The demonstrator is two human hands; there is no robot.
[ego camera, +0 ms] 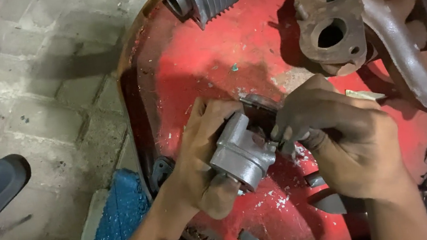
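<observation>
The left hand (202, 158) wraps tight around a grey casting (241, 152), steadying it over the red drum (204, 59), while the right hand (340, 140) pinches closed on a thin tool (276, 141), barely visible, touching its side.

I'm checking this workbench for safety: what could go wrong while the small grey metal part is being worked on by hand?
The left hand alone steadies the grey metal part, so it might slip while the right hand works at it. Loose metal scraps lie on the red worn surface near the wrists and could scratch. The rusty manifold sits close beside the right hand and could get bumped.
</observation>
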